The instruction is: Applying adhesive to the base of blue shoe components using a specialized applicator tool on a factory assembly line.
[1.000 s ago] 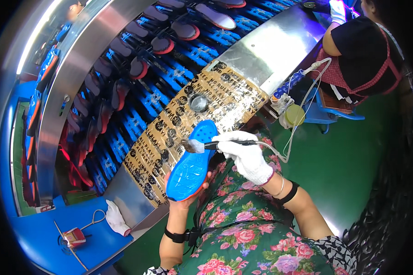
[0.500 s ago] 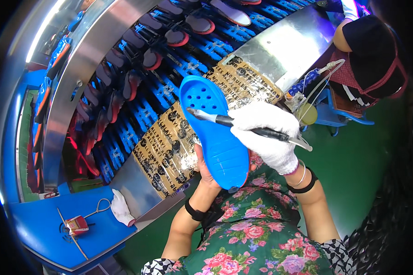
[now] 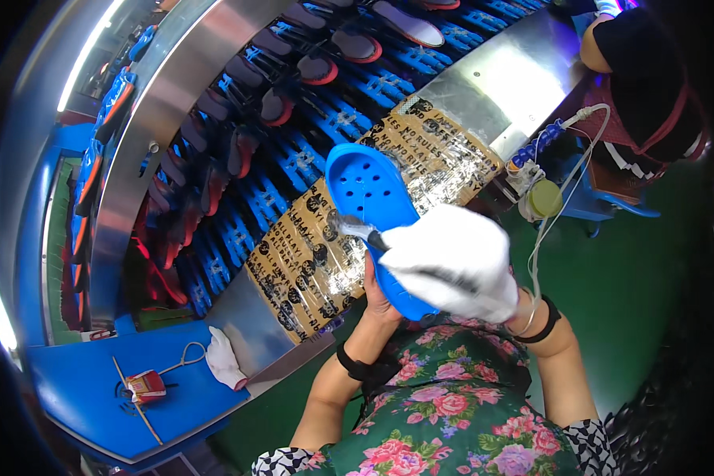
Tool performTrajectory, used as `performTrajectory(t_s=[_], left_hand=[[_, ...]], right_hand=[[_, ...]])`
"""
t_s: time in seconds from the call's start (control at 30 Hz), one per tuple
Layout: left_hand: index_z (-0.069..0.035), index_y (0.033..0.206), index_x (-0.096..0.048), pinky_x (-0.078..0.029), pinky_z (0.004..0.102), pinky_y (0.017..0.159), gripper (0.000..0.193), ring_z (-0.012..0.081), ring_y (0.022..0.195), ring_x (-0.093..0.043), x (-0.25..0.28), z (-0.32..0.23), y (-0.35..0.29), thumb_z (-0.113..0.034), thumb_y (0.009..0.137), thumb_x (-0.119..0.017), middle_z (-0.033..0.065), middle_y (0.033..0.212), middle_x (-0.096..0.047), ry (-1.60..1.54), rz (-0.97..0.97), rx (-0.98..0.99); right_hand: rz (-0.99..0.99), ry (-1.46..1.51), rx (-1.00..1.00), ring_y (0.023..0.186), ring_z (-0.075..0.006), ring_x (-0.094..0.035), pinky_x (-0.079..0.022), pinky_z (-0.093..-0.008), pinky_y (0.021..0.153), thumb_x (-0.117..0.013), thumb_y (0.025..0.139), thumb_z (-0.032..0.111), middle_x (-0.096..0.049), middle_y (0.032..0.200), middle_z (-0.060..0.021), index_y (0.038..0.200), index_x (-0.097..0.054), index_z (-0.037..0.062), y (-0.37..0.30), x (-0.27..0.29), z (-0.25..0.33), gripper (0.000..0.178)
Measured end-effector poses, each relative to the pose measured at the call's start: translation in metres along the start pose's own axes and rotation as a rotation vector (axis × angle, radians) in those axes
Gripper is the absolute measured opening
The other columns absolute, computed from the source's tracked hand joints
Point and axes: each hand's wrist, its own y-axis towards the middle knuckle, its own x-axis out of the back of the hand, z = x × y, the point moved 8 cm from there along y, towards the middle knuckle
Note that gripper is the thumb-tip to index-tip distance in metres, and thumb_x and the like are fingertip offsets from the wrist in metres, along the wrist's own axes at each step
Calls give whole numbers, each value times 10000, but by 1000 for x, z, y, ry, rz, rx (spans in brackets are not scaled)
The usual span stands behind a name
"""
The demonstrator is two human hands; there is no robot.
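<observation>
A blue clog-style shoe piece (image 3: pixel 362 170) with round holes in its toe is held up before me, toe pointing away. My bare left hand (image 3: pixel 379 300) grips its left side near the heel, fingers mostly hidden underneath. My right hand (image 3: pixel 456 262), in a white knitted glove, is over the shoe's right half and closed around a brush. The brush head (image 3: pixel 349 226) lies at the shoe's left edge, beside the holes. A pale hose (image 3: pixel 534 274) runs from near the gloved wrist up to a stand. The glove hides most of the brush handle.
Behind the shoe is a metal ledge covered with printed brown tape (image 3: pixel 317 258). Beyond it, a conveyor (image 3: pixel 301 166) carries several soles. A blue table (image 3: pixel 79 389) at left bears a white glove (image 3: pixel 224 361) and a red box (image 3: pixel 147 387). Another person (image 3: pixel 642 87) is at far right.
The brush has moved from the shoe's inside to its left edge. My right hand has turned and now covers more of the shoe. The whole view has shifted slightly.
</observation>
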Motion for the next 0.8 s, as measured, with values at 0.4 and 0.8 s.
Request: performTrajectory(t_s=[0.4, 0.8], left_hand=[[-61, 1570, -244, -336, 536, 1176, 1001, 355, 1421, -408, -24, -13, 17, -746, 891, -513, 179, 1571, -377, -145, 101, -32], [-118, 1568, -269, -376, 552, 1151, 991, 344, 1349, -490, -60, -37, 44, -716, 856, -612, 144, 1538, -433, -214, 296, -109]], right_hand=[[-143, 184, -107, 829, -238, -711, -562, -362, 754, -794, 746, 16, -749, 948, -115, 964, -764, 49, -27, 1, -23, 222], [-210, 277, -209, 903, -218, -726, -564, -367, 792, -802, 759, 1, -754, 938, -114, 870, -757, 37, -39, -1, -45, 125]])
